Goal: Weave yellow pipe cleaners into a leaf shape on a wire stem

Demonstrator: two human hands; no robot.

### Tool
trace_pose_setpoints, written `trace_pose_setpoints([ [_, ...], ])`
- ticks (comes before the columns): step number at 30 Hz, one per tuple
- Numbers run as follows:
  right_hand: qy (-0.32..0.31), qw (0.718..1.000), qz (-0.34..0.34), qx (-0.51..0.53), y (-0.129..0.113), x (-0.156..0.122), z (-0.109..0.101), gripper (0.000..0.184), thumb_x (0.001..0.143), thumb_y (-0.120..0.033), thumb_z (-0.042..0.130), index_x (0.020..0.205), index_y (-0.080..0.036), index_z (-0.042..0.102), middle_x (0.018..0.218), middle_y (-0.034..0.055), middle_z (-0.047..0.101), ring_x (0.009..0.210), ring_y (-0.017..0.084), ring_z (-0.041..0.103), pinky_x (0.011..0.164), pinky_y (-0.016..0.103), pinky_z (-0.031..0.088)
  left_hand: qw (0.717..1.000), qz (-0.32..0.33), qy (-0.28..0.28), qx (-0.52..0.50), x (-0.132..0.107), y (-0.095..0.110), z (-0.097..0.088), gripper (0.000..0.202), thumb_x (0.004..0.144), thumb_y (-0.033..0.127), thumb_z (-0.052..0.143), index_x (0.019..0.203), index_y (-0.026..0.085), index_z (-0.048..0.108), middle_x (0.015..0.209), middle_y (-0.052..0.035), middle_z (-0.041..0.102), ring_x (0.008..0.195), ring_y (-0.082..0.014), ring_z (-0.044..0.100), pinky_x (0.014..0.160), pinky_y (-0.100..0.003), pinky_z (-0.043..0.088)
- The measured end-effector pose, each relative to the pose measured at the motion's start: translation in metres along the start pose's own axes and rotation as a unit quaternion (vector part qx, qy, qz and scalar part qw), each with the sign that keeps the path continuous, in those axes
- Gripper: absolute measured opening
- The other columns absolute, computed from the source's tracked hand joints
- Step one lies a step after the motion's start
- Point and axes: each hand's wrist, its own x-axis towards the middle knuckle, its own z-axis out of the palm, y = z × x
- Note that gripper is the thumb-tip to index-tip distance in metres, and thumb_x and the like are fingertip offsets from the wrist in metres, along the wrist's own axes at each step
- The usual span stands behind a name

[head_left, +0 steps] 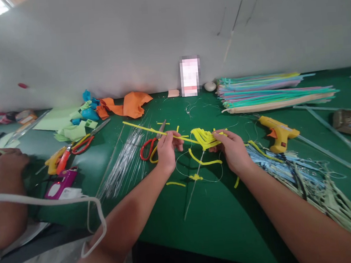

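My left hand [168, 148] pinches a long yellow pipe cleaner [141, 127] that runs out past its fingers to the left. The strip's other end leads into a ribbed yellow pipe-cleaner piece [205, 138], gripped at its right edge by my right hand [231, 148]. Below it a thin stem [189, 199] lies on the table with a small yellow knot [195, 177] around it. A curved yellow piece [206, 158] and loose cut bits lie about. Red-handled scissors [148, 149] rest beside my left hand, partly hidden by it.
Bundles of coloured pipe cleaners [276, 99] lie at the back right, above a yellow glue gun [277, 133]. Left of my hands are thin wires [123, 164], more scissors [83, 142] and a purple device [62, 183]. A co-worker's hands [10, 160] are at far left. A white cable [47, 198] crosses the lower left.
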Motion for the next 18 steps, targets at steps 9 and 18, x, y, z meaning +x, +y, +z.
trace_pose_setpoints([
  [9, -0.006, 1.0, 0.007, -0.001, -0.002, -0.0018, 0.0008, 0.027, 0.069, -0.041, 0.072, 0.083, -0.021, 0.062, 0.057, -0.0023, 0.061, 0.045, 0.014, 0.057, 0.049, 0.028, 0.042, 0.981, 0.074, 0.178, -0.017, 0.0081, 0.0042, -0.0078, 0.03, 0.09, 0.038, 0.048, 0.068, 0.019, 0.049, 0.055, 0.0046, 0.047, 0.04, -0.0052, 0.041, 0.042, -0.02, 0.031],
  [18, -0.018, 1.0, 0.003, 0.005, -0.0015, -0.003, 0.001, 0.026, 0.07, -0.041, 0.072, 0.082, -0.021, 0.062, 0.058, -0.0019, 0.061, 0.048, 0.015, 0.059, 0.051, 0.029, 0.042, 0.997, -0.014, 0.079, -0.017, 0.0013, 0.0077, 0.0005, 0.03, 0.089, 0.038, 0.053, 0.068, 0.017, 0.056, 0.057, 0.0014, 0.051, 0.043, -0.0068, 0.047, 0.041, -0.021, 0.034],
])
